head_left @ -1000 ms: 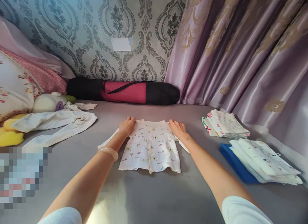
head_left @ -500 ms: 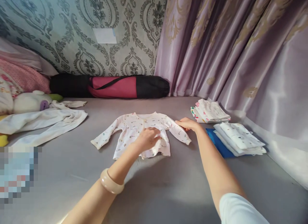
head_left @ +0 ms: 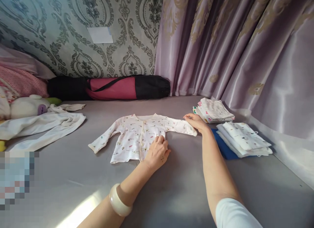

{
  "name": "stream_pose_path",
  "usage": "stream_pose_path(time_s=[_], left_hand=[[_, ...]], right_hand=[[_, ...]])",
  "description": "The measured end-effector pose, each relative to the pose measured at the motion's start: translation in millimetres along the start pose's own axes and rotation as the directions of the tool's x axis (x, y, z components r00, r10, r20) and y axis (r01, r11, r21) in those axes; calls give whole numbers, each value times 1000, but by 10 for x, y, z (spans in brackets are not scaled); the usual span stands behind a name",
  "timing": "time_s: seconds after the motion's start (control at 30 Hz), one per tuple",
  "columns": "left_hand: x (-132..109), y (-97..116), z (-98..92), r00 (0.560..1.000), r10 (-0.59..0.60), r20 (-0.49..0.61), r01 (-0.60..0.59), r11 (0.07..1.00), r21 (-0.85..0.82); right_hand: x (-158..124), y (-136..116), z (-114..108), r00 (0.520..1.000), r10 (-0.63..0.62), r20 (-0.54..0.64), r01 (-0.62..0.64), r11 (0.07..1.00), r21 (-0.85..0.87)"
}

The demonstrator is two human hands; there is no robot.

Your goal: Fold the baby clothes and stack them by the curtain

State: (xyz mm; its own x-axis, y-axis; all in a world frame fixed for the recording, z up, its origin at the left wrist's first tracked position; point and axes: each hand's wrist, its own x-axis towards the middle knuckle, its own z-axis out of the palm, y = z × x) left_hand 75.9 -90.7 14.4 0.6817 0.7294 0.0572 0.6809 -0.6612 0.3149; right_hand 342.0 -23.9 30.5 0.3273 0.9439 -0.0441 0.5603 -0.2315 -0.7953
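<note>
A small white long-sleeved baby shirt with tiny prints and a buttoned front lies spread on the grey sheet, its neckline away from me. My left hand, with a pale bangle on the wrist, is closed with curled fingers on the shirt's lower right side and hides that corner. At the right sleeve, my right hand pinches the upper edge near the cuff; its fingertips are partly hidden. The other sleeve lies slanting down to the left, untouched.
Folded clothes lie at the back right, with another folded stack on something blue nearer me. White pants and a plush toy lie left. A black and red long bag lies along the wall by purple curtains.
The right sleeve has swung up and outward, more level, with my right hand. My left hand has moved from the shirt's front to its lower right side. The view has shifted slightly.
</note>
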Motion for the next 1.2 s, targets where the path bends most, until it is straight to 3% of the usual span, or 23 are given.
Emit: stream_pose_path(time_s=[0.1,0.2,0.23,0.3,0.37,0.4,0.43,0.53,0.63,0.7,0.73,0.8,0.87,0.93,1.0,1.1,1.2], left_hand=[[28,-7,-7,1000,-29,12,29,999,-25],[58,-33,-51,993,-114,-29,100,947,-305],[68,-46,-69,985,-168,-34,134,879,-457],[85,-76,-102,964,-263,24,196,652,-733],[96,-115,-120,947,-310,89,237,483,-843],[96,-137,-122,944,-317,87,241,490,-838],[93,-160,-118,949,-312,53,228,559,-797],[69,-219,-84,986,-154,-62,102,859,-501],[47,-236,-45,999,-26,-23,19,962,-271],[44,-235,-38,999,-44,-2,42,973,-227],[44,-242,-46,997,-71,-1,69,972,-224],[43,-289,-97,987,-161,-24,151,963,-222],[32,-398,-194,958,-276,-80,255,945,-206],[3,-571,-327,919,-383,-97,361,914,-186],[-47,-782,-469,879,-476,-35,462,866,-190],[-152,-1078,-642,821,-567,70,566,793,-225],[-252,-1254,-743,812,-568,133,581,767,-270]], right_hand=[[107,54,6,996,-80,-50,76,995,-66],[178,86,-3,988,-123,-92,102,975,-198],[188,94,-8,985,-135,-111,103,962,-253],[183,104,-14,980,-139,-141,77,924,-374],[154,101,-17,982,-116,-150,27,867,-498],[136,89,-18,983,-109,-151,9,835,-551],[118,68,-21,982,-111,-156,-3,807,-590],[72,-55,-31,972,-138,-192,-9,789,-614],[25,-232,-7,988,-100,-120,21,847,-532],[-29,-346,49,996,-25,81,57,904,-423],[-65,-397,89,978,18,206,59,930,-364],[-152,-485,181,900,96,425,37,955,-294],[-245,-549,276,819,154,553,17,957,-291],[-327,-580,362,762,211,612,-13,950,-312],[-394,-580,434,727,269,632,-60,942,-332],[-511,-552,504,725,313,613,-103,930,-353],[-699,-527,506,691,310,653,-113,939,-326]])
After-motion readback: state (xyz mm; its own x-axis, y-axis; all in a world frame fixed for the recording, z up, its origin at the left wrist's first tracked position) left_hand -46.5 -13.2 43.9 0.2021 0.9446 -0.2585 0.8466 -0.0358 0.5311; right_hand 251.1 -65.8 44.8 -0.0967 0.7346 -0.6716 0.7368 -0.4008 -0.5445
